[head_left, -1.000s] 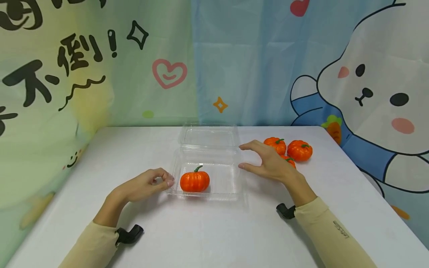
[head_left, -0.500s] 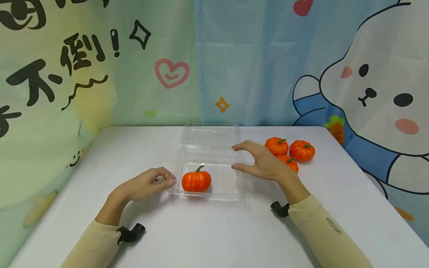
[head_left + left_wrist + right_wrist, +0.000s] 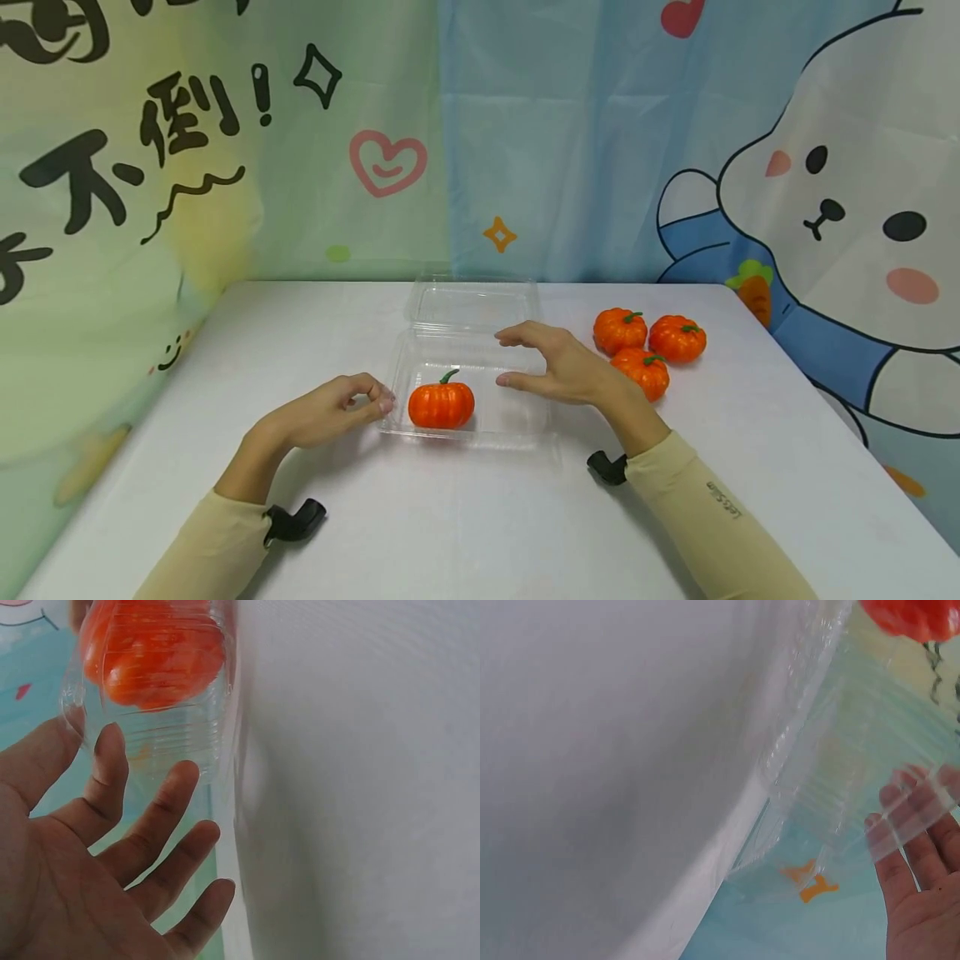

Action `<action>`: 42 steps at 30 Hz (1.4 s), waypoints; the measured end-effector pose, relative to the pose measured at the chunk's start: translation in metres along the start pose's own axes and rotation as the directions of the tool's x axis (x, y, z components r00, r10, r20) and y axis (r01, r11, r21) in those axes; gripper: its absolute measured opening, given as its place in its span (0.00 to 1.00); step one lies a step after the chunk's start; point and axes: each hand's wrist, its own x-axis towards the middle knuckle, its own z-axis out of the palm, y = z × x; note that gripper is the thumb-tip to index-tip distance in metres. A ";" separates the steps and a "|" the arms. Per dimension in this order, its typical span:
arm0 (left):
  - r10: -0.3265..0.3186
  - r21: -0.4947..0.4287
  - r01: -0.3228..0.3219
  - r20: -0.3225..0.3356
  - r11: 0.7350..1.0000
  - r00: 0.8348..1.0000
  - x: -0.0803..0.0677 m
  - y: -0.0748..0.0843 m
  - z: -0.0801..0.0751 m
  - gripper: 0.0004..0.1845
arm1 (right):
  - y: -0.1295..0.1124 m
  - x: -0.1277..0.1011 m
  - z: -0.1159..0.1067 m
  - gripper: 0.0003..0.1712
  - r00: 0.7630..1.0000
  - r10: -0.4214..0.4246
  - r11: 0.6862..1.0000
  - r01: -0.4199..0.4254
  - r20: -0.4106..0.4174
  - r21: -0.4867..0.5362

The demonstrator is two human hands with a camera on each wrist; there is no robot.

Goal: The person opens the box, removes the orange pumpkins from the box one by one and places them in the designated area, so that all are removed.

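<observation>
An open clear plastic clamshell box (image 3: 517, 421) lies mid-table, its lid (image 3: 472, 304) folded flat behind it. One small orange pumpkin (image 3: 441, 404) sits in the front left of its tray. My left hand (image 3: 378, 402) rests at the tray's left front corner; the fingers are loosely bent and touch the clear wall (image 3: 172, 735) without gripping. My right hand (image 3: 501, 360) hovers over the right half of the tray with thumb and fingers spread, holding nothing. In the right wrist view its fingers (image 3: 919, 825) show through the plastic.
Three more small orange pumpkins (image 3: 619, 327) (image 3: 677, 337) (image 3: 643, 371) are grouped on the white table (image 3: 450, 517) to the right of the box. A cartoon backdrop hangs behind the table's far and side edges.
My right hand has moved left, from beside the box's right edge to above the tray. The left hand and the pumpkin in the tray have stayed put.
</observation>
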 end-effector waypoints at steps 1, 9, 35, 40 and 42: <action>0.002 0.001 -0.002 -0.001 1.000 1.000 0.000 0.000 0.000 0.09 | 0.000 0.001 0.001 0.33 1.000 0.002 1.000 -0.002 0.006 0.010; -0.020 0.003 0.020 -0.004 1.000 1.000 -0.001 -0.001 -0.001 0.10 | -0.005 0.013 0.014 0.34 0.998 0.017 0.996 -0.023 0.063 0.091; -0.002 0.016 0.002 0.010 1.000 1.000 0.005 0.001 0.001 0.09 | -0.020 0.029 0.028 0.36 0.967 0.053 0.990 -0.083 0.248 0.111; -0.005 0.013 0.005 0.008 1.000 1.000 0.004 -0.001 0.002 0.10 | -0.021 0.032 0.032 0.38 0.959 0.050 0.987 -0.090 0.280 0.132; -0.015 0.012 0.015 0.007 1.000 1.000 0.003 -0.002 0.002 0.10 | -0.022 0.033 0.033 0.39 0.954 0.061 0.985 -0.105 0.295 0.136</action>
